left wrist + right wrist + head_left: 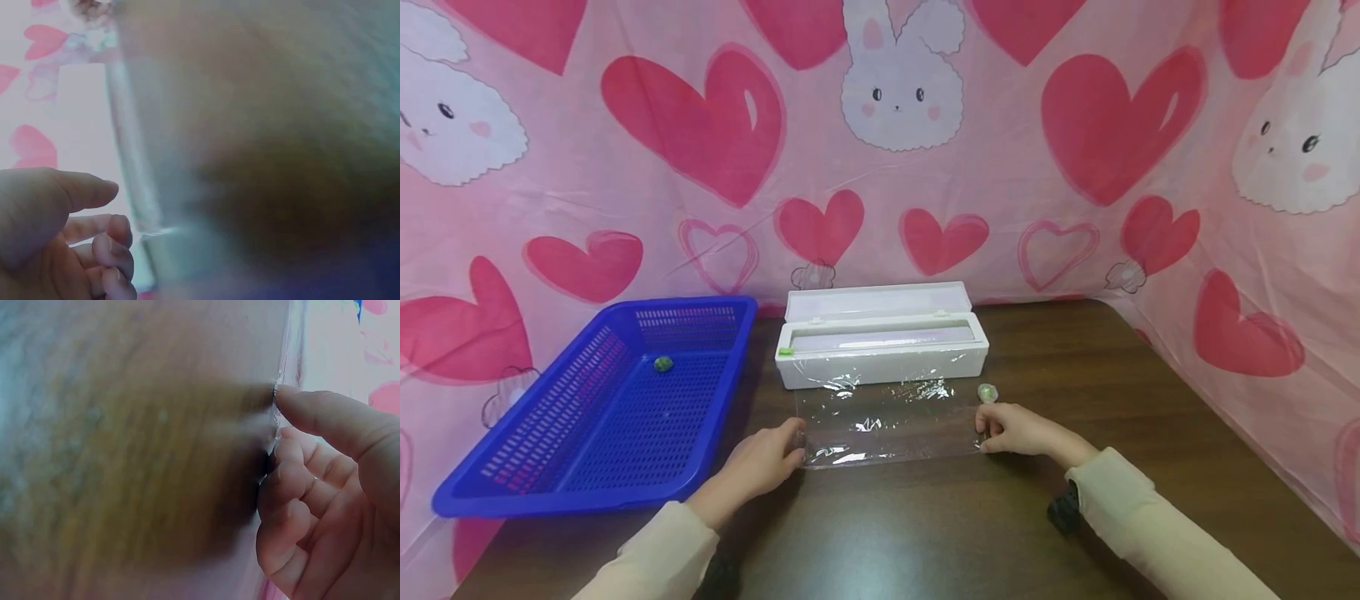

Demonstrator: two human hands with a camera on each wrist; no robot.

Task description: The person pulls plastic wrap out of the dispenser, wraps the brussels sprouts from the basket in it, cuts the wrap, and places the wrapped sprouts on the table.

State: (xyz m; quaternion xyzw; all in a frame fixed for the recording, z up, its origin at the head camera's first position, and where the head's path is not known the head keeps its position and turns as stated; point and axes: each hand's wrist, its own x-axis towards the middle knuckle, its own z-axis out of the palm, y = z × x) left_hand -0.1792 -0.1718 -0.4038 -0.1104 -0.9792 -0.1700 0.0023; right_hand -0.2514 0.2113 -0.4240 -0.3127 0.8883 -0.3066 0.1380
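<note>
A clear sheet of cling film [872, 425] stretches from the front of a white cling film dispenser [880, 367], whose lid [880, 300] stands raised at the back. My left hand [763, 458] holds the sheet's near left corner. At the near right corner, my right hand [1018, 429] pinches the film between thumb and fingers. The right wrist view shows the right thumb [319, 415] at the film's edge, other fingers curled below it. In the left wrist view the left fingers [112, 250] are curled beneath the thumb; the exact contact is unclear there.
On the left stands a blue plastic basket [711, 417] with a small green round item [662, 363] inside. A small pale-green round thing [987, 392] lies just beyond my right hand. A bright green tab [786, 351] marks the dispenser's left end. A pink patterned cloth [1000, 167] borders the brown table [880, 533].
</note>
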